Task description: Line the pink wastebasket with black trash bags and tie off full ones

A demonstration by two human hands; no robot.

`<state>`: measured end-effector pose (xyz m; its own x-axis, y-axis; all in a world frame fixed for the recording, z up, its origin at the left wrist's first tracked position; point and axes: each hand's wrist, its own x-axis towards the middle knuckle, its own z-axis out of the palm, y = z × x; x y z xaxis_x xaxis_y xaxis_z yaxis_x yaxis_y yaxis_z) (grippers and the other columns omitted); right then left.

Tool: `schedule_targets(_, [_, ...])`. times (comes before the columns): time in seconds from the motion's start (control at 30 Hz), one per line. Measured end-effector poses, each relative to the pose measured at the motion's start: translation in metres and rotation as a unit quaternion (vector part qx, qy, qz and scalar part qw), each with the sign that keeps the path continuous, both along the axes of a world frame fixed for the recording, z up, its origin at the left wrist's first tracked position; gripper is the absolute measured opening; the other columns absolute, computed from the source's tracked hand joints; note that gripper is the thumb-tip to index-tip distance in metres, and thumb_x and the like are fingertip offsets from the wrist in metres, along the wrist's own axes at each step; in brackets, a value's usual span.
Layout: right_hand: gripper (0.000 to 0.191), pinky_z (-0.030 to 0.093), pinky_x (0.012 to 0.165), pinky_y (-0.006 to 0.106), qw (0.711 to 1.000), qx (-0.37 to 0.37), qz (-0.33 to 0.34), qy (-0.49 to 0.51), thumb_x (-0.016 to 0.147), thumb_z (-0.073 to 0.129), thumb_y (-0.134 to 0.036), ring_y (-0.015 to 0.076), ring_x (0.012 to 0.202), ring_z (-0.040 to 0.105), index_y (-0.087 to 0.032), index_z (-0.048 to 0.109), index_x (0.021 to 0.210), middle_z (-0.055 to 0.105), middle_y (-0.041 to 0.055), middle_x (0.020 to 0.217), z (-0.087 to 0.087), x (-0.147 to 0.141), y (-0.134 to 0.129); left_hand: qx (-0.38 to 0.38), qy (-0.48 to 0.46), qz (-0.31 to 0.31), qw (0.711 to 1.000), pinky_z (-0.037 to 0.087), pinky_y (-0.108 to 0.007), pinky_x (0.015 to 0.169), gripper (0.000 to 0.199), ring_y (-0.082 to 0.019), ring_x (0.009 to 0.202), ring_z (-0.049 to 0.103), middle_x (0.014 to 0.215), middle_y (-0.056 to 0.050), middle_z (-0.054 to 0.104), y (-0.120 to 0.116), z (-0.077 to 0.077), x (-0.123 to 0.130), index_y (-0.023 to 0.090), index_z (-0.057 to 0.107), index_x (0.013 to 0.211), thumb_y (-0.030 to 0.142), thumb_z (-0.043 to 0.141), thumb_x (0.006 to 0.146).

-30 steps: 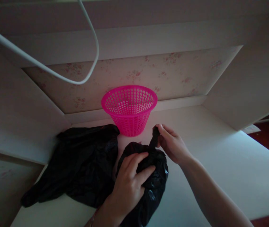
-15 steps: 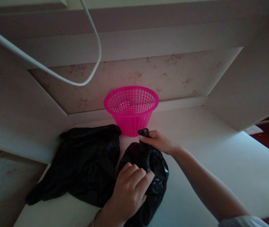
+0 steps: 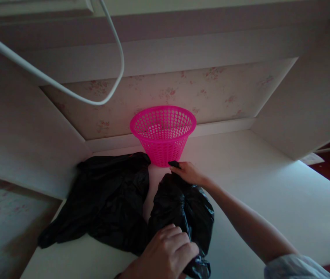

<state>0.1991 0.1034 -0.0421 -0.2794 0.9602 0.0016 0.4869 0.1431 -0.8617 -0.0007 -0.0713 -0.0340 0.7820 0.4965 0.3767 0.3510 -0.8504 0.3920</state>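
Note:
A shiny black plastic bag (image 3: 167,201) is stretched between my two hands over the white surface. My right hand (image 3: 188,173) pinches its far end, where a small tip of plastic sticks out past the fingers. Nearer to me, my left hand (image 3: 169,254) is closed on the bag's near part, with the fingertips turned out of sight. To the left lies a second black plastic bag (image 3: 109,201), spread flat and crumpled, touched by neither hand. Just beyond my right hand stands a pink mesh basket (image 3: 165,151), upright, its wide rim facing up.
The white surface (image 3: 269,186) ends in a wall with a flowered panel (image 3: 211,93) behind the basket. Side panels stand left (image 3: 28,128) and right (image 3: 304,97). A white cable (image 3: 95,102) hangs in a loop at the upper left.
My left hand has moved toward me and slightly right, drawing the bag longer. My right hand keeps its grip at the far end. Basket and second bag stay put.

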Motion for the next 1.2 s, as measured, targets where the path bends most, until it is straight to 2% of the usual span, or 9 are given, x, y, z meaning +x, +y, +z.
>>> schedule_targets(0.17, [0.049, 0.038, 0.054, 0.028, 0.999, 0.020, -0.008, 0.044, 0.095, 0.055, -0.061, 0.0154, 0.056, 0.052, -0.021, 0.057, 0.067, 0.054, -0.0001, 0.058, 0.036, 0.004, -0.017, -0.100, -0.116, 0.027, 0.988, 0.054, -0.029, 0.085, 0.015, -0.015, 0.079, 0.062, 0.084, 0.000, 0.064, 0.011, 0.034, -0.004, 0.024, 0.067, 0.103, 0.027, 0.052, 0.102])
schedule_targets(0.33, [0.038, 0.052, 0.063, 0.027, 0.982, 0.039, 0.032, 0.183, 0.093, 0.066, -0.057, 0.0145, 0.068, 0.061, -0.020, 0.068, 0.103, 0.069, 0.0021, 0.082, 0.072, 0.005, -0.048, -0.169, -0.191, 0.127, 0.959, 0.058, -0.031, 0.090, 0.013, -0.019, 0.099, 0.067, 0.108, -0.007, 0.063, 0.056, 0.056, -0.015, 0.024, 0.079, 0.097, 0.018, 0.068, 0.091])
schedule_targets(0.43, [0.043, 0.057, 0.074, 0.029, 0.952, 0.030, 0.053, 0.300, 0.091, 0.074, -0.048, 0.0149, 0.078, 0.067, -0.026, 0.062, 0.126, 0.074, 0.0050, 0.101, 0.065, 0.010, -0.068, -0.209, -0.215, 0.133, 0.945, 0.051, -0.042, 0.110, 0.015, -0.026, 0.123, 0.063, 0.134, -0.011, 0.063, 0.084, 0.047, -0.016, 0.024, 0.082, 0.100, 0.029, 0.069, 0.095])
schedule_targets(0.53, [0.023, 0.057, 0.087, 0.030, 0.937, 0.096, -0.004, 0.336, 0.096, 0.071, -0.042, 0.0150, 0.095, 0.069, -0.031, 0.064, 0.115, 0.072, 0.0044, 0.113, 0.047, 0.024, -0.088, -0.287, -0.257, 0.163, 0.908, 0.047, -0.044, 0.114, 0.024, -0.027, 0.129, 0.061, 0.142, -0.012, 0.064, 0.093, 0.037, -0.014, 0.023, 0.083, 0.102, 0.039, 0.065, 0.098])
schedule_targets(0.63, [0.025, 0.048, 0.111, 0.041, 0.974, 0.111, 0.037, 0.196, 0.096, 0.069, -0.049, 0.0238, 0.134, 0.058, -0.032, 0.070, 0.115, 0.061, 0.0080, 0.141, 0.035, 0.034, -0.103, -0.301, -0.312, 0.206, 0.877, 0.048, -0.042, 0.113, 0.029, -0.026, 0.124, 0.062, 0.132, -0.011, 0.066, 0.086, 0.034, -0.014, 0.023, 0.083, 0.096, 0.045, 0.064, 0.099])
schedule_targets(0.73, [0.063, 0.033, 0.122, 0.060, 0.988, 0.070, 0.132, -0.027, 0.086, 0.074, -0.064, 0.0388, 0.155, 0.034, -0.032, 0.064, 0.140, 0.037, 0.0157, 0.167, 0.034, 0.025, -0.109, -0.252, -0.334, 0.205, 0.885, 0.047, -0.041, 0.111, 0.025, -0.025, 0.122, 0.060, 0.128, -0.010, 0.063, 0.073, 0.038, -0.014, 0.025, 0.082, 0.095, 0.042, 0.064, 0.099])
schedule_targets(0.83, [0.091, 0.021, 0.123, 0.071, 0.972, 0.100, 0.154, -0.148, 0.076, 0.077, -0.074, 0.0443, 0.156, 0.030, -0.032, 0.053, 0.153, 0.039, 0.0181, 0.167, 0.033, 0.000, -0.111, -0.209, -0.293, 0.182, 0.915, 0.045, -0.041, 0.111, 0.017, -0.026, 0.125, 0.057, 0.132, -0.008, 0.058, 0.058, 0.045, -0.014, 0.030, 0.081, 0.105, 0.032, 0.065, 0.098])
schedule_targets(0.97, [0.083, 0.013, 0.124, 0.073, 0.963, 0.163, 0.139, -0.166, 0.077, 0.081, -0.060, 0.0405, 0.138, 0.056, -0.035, 0.053, 0.151, 0.066, 0.0101, 0.145, 0.028, -0.027, -0.115, -0.193, -0.239, 0.171, 0.936, 0.047, -0.040, 0.110, 0.022, -0.024, 0.124, 0.058, 0.134, -0.007, 0.055, 0.037, 0.052, -0.015, 0.034, 0.078, 0.111, 0.022, 0.065, 0.096])
schedule_targets(1.2, [0.044, 0.049, 0.110, 0.049, 0.982, 0.129, 0.139, -0.029, 0.084, 0.063, -0.011, 0.0260, 0.115, 0.070, -0.025, 0.073, 0.124, 0.075, 0.0077, 0.121, 0.019, -0.015, -0.115, -0.130, -0.240, 0.215, 0.938, 0.046, -0.031, 0.107, 0.027, -0.019, 0.119, 0.060, 0.130, -0.004, 0.059, 0.034, 0.048, -0.031, 0.033, 0.077, 0.112, 0.016, 0.065, 0.096])
